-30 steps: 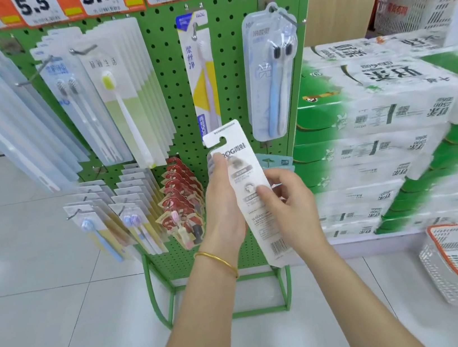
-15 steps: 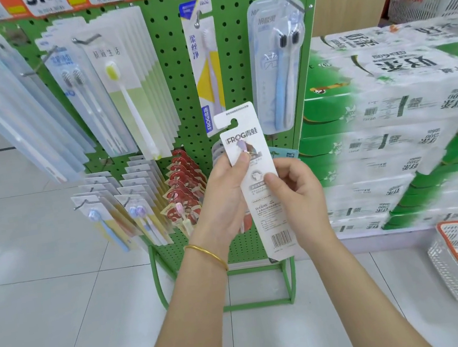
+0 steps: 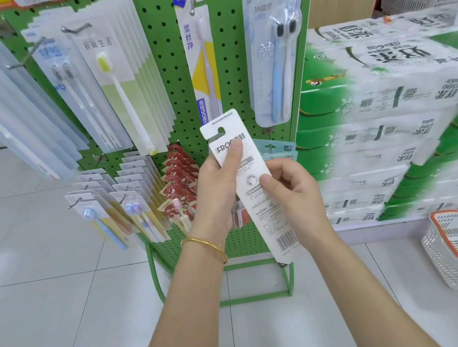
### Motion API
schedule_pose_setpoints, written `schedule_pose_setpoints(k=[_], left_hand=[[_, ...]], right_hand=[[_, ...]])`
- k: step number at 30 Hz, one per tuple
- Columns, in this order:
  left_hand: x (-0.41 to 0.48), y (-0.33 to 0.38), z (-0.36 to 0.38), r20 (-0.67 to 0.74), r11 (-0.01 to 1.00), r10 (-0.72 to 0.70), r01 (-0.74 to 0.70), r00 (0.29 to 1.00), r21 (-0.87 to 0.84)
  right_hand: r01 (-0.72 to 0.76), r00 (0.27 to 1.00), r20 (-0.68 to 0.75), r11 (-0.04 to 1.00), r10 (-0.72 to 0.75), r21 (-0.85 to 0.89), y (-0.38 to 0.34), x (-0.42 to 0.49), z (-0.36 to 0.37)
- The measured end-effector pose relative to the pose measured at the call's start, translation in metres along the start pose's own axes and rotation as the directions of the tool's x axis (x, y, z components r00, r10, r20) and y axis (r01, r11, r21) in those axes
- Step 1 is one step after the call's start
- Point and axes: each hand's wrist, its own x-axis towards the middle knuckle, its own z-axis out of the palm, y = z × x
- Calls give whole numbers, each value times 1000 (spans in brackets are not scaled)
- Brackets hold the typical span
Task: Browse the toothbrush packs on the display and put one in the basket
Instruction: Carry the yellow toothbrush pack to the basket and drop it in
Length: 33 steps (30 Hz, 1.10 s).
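Observation:
A white toothbrush pack [image 3: 269,220] with a barcode on its back is held upright in front of the green pegboard display [image 3: 168,64]. My left hand [image 3: 218,186] grips its upper part, thumb pressed on the printed header. My right hand [image 3: 295,190] pinches its right edge near the middle. The white basket [image 3: 445,254] with an orange rim sits on the floor at the lower right, apart from both hands.
Many toothbrush packs hang on hooks across the display: clear packs at the left [image 3: 2,117], a yellow-green one [image 3: 126,99], a blue twin pack [image 3: 276,55]. Stacked tissue packs [image 3: 386,127] fill the right side. White floor tiles lie below.
The pack stays in both hands at about the same height. My left thumb has slid up onto the printed header. The view has shifted slightly, showing the basket a little further left.

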Motion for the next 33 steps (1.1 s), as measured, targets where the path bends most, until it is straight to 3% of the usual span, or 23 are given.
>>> schedule_pose_setpoints(k=[3,6,9,10,12,14,17,21,25,30,33], left_hand=[[3,-8,4,-47,1000,-24,25,999,10],[9,-18,7,-85,985,-165,160,983,-63],[11,-24,10,37,934,-349,351,936,-61],[11,-28,10,98,934,-350,355,932,-37],[12,-38,14,196,942,-336,333,921,46],[12,-56,21,252,936,-349,325,903,133],[13,-90,40,302,927,-356,295,884,230],[6,-134,83,307,888,-418,313,855,336],[-6,-169,144,360,874,-466,355,808,333],[-25,-211,230,532,802,-589,356,609,480],[-32,-242,286,525,784,-604,330,599,526]], right_hand=[[-8,1000,-29,989,4,-146,7,-3,6],[-33,999,4,894,39,-446,14,-11,9],[-68,997,-55,824,45,-563,20,-16,0],[-147,988,-112,860,106,-489,19,-19,-4],[-330,938,-166,931,305,-157,18,-26,-18],[-443,871,-173,888,459,126,17,-34,-33],[-533,789,-278,835,548,136,26,-47,-63],[-585,729,-410,810,549,45,48,-67,-106],[-603,638,-535,792,554,101,58,-82,-165],[-584,498,-693,792,522,177,66,-90,-253],[-604,437,-733,774,522,191,67,-92,-312]])
